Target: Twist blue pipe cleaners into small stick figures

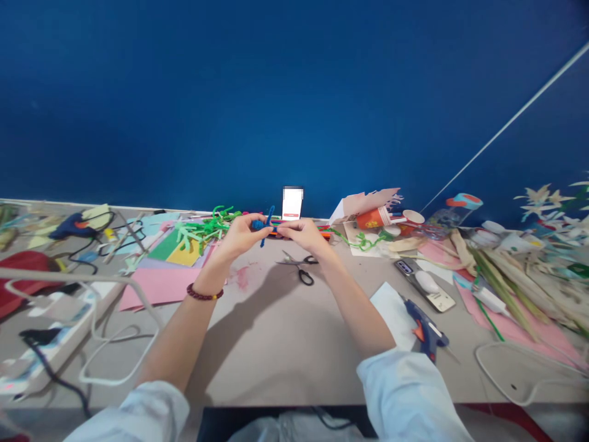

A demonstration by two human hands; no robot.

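My left hand (242, 234) and my right hand (301, 232) meet above the far middle of the grey table (276, 331). Both pinch a blue pipe cleaner (265, 224) that is bent between the fingertips, one end sticking up and one end hanging down. A dark red bead bracelet (204, 295) circles my left wrist. Just below my right hand lie black-handled scissors (299, 267). Behind the hands stands a white phone (292, 203) against the blue wall.
Green pipe cleaners (207, 227) and coloured paper sheets (161, 276) lie at the left. A blue glue gun (426, 328), a phone (423, 283), a red paper cup (375, 218) and dried leaves (515, 276) crowd the right. A power strip (50, 331) with white cables sits near left.
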